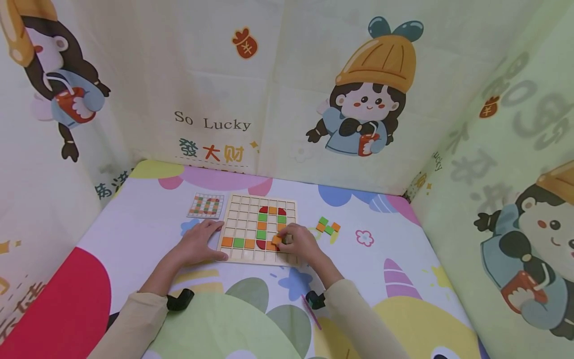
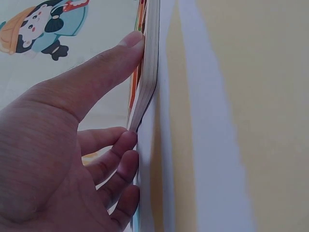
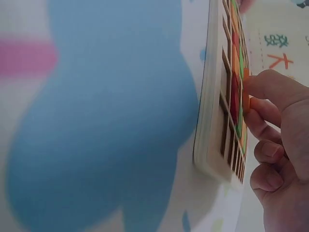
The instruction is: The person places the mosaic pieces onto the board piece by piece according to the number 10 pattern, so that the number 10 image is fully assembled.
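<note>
A wooden grid board (image 1: 242,219) lies on the table with orange, green and dark red tiles in some of its squares. My right hand (image 1: 299,242) pinches an orange square tile (image 1: 276,240) between thumb and fingers, above the board's lower right part. In the right wrist view that tile (image 3: 246,102) is tilted on edge near the board's surface. Along the board's left side my left hand (image 1: 197,243) is spread, its thumb at the near left corner. The left wrist view shows the thumb and fingertips touching the board's edge. Squares beneath my right hand are hidden.
A small printed pattern card (image 1: 205,205) lies beyond the left hand, beside the board. Several loose green and orange tiles (image 1: 329,227) are grouped to the board's right. A patterned cloth (image 1: 358,269) covers the table, and printed curtains (image 1: 287,99) stand behind and at both sides.
</note>
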`<action>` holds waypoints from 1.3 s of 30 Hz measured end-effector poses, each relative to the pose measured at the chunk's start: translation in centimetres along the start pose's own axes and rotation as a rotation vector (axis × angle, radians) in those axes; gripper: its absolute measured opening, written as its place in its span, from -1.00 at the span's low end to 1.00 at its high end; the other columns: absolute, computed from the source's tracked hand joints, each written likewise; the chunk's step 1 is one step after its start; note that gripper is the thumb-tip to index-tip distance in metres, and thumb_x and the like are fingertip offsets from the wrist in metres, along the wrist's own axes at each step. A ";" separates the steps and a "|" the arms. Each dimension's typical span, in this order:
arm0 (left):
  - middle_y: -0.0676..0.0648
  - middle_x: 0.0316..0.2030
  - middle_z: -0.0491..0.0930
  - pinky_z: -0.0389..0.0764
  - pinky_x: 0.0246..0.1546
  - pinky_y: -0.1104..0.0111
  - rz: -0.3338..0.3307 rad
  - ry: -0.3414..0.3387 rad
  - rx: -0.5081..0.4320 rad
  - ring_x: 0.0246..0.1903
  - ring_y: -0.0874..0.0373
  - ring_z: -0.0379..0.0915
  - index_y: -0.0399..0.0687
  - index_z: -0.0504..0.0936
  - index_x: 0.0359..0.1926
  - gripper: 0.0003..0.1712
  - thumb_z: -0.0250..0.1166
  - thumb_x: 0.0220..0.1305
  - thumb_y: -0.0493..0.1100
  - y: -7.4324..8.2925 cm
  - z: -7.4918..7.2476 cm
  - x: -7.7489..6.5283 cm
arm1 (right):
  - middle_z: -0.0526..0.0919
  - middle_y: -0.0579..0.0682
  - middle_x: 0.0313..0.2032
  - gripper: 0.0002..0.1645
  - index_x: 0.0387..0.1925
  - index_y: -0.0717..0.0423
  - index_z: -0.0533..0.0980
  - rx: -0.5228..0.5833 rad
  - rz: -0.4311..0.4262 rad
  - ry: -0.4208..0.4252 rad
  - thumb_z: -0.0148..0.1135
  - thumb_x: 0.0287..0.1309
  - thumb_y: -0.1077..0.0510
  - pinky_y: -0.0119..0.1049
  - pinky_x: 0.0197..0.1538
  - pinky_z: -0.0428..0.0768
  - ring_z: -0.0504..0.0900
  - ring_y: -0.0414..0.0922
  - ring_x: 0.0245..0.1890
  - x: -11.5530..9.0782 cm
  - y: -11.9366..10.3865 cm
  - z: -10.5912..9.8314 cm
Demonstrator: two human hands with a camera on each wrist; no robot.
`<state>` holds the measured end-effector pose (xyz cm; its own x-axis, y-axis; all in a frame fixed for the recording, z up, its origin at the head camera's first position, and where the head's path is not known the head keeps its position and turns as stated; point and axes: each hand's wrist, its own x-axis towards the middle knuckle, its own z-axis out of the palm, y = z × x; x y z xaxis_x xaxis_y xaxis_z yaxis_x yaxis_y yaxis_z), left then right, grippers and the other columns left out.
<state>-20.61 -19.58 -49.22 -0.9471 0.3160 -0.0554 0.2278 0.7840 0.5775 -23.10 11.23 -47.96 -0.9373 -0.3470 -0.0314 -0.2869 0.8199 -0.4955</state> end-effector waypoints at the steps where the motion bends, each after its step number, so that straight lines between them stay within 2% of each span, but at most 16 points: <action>1: -0.28 0.31 0.25 0.31 0.16 -0.20 -0.001 0.000 -0.002 0.22 -0.28 0.22 -0.14 0.25 0.41 0.13 0.51 -0.12 0.24 0.0 0.0 0.0 | 0.66 -0.06 -0.13 -0.75 -0.21 0.00 0.68 -0.001 -0.006 -0.009 0.41 0.07 0.03 -0.19 0.02 0.56 0.53 -0.11 -0.13 0.0 -0.2 0.1; 7: -0.26 0.31 0.26 0.31 0.17 -0.19 -0.008 0.003 -0.004 0.22 -0.26 0.23 -0.12 0.25 0.41 0.13 0.51 -0.12 0.25 -0.2 0.1 0.0 | 0.63 -0.10 -0.04 -0.71 -0.14 -0.09 0.69 0.031 0.017 -0.046 0.40 0.08 -0.03 -0.11 0.17 0.51 0.50 -0.08 0.04 0.2 -1.4 0.9; 14: -0.26 0.33 0.25 0.31 0.17 -0.19 -0.013 0.002 -0.005 0.23 -0.27 0.22 -0.11 0.26 0.41 0.14 0.50 -0.13 0.27 -0.2 0.2 0.1 | 0.64 -0.21 -0.19 -0.74 -0.15 -0.11 0.69 0.029 -0.069 -0.032 0.36 0.13 -0.05 -0.28 -0.01 0.54 0.49 -0.20 -0.14 0.8 -2.5 1.6; 22: -0.25 0.33 0.25 0.31 0.17 -0.20 -0.015 -0.002 -0.003 0.24 -0.26 0.21 -0.09 0.25 0.41 0.15 0.50 -0.14 0.30 -0.4 0.2 0.2 | 0.65 -0.20 -0.15 -0.70 -0.11 -0.13 0.69 0.015 -0.120 -0.029 0.36 0.13 -0.08 -0.26 0.06 0.54 0.51 -0.18 -0.04 1.4 -3.8 2.6; 33: -0.24 0.32 0.25 0.29 0.16 -0.20 -0.010 -0.005 0.004 0.24 -0.26 0.22 -0.09 0.25 0.41 0.15 0.48 -0.13 0.33 -0.4 0.3 0.2 | 0.66 -0.23 -0.13 -0.68 -0.05 -0.14 0.67 0.014 -0.116 -0.014 0.32 0.17 -0.08 -0.29 0.10 0.53 0.55 -0.21 -0.06 2.2 -5.7 3.9; 39: -0.23 0.33 0.25 0.31 0.16 -0.19 -0.014 -0.006 0.007 0.24 -0.25 0.22 -0.07 0.25 0.41 0.15 0.48 -0.13 0.32 -0.4 0.3 0.2 | 0.65 -0.23 -0.06 -0.67 -0.03 -0.14 0.66 0.000 -0.069 0.018 0.31 0.18 -0.08 -0.28 0.16 0.53 0.56 -0.22 0.00 3.1 -6.2 4.4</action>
<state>-20.79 -19.64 -49.68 -0.9488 0.3085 -0.0684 0.2163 0.7919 0.5711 -23.36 3.03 -48.78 -0.9189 -0.3940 0.0185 -0.3505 0.7943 -0.4962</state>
